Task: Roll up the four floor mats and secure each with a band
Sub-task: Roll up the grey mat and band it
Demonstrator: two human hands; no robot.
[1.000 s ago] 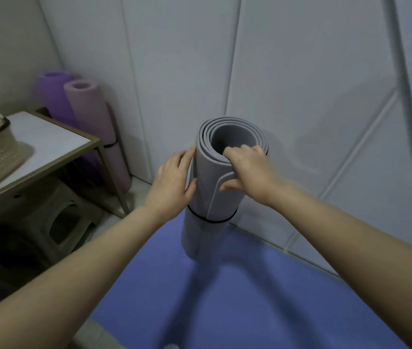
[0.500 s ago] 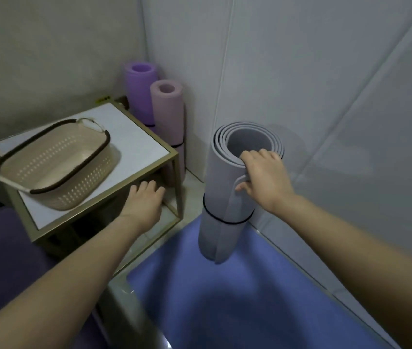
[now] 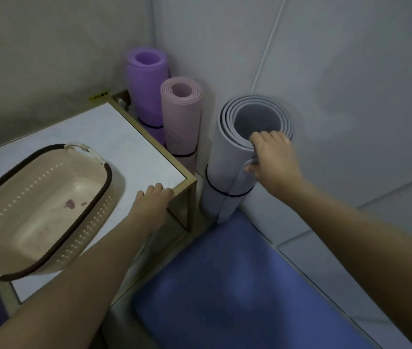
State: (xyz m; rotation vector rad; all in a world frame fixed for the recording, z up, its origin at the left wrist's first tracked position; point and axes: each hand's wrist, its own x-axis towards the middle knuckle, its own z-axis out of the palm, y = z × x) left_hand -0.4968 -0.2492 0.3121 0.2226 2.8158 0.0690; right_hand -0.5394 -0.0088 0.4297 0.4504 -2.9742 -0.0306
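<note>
The left forearm and right forearm are bare along their whole visible length, and the left grip and right grip are bare too.

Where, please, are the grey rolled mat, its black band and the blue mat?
grey rolled mat [image 3: 225, 152]: head view, outer side wall.
black band [image 3: 216, 190]: head view, front stretch.
blue mat [image 3: 225, 285]: head view, flat middle.
</note>
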